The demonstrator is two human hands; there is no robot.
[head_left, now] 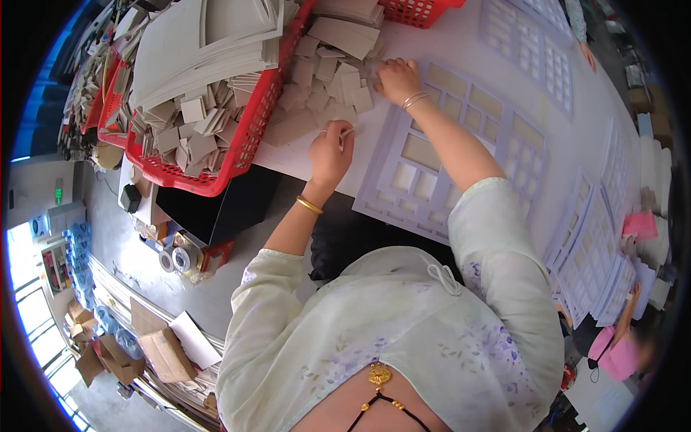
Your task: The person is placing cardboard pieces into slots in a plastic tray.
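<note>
My left hand (331,154) is closed in a pinch beside the loose card pile, and the thin edge of a small card piece (346,134) shows between thumb and finger. My right hand (399,81) reaches to the far corner of a white lattice board (376,189), next to the pile. Its fingers are curled, and their tips and anything in them are hidden. Small grey card pieces (350,85) lie spread between the two hands. The lattice board has many rectangular openings, some showing beige and others white.
A red plastic basket (248,144) heaped with card offcuts and larger sheets (209,68) stands on the left. Another red basket (421,11) is at the far edge. More lattice boards (586,248) lie to the right, near a person in pink (620,351). Tape rolls (181,259) sit lower left.
</note>
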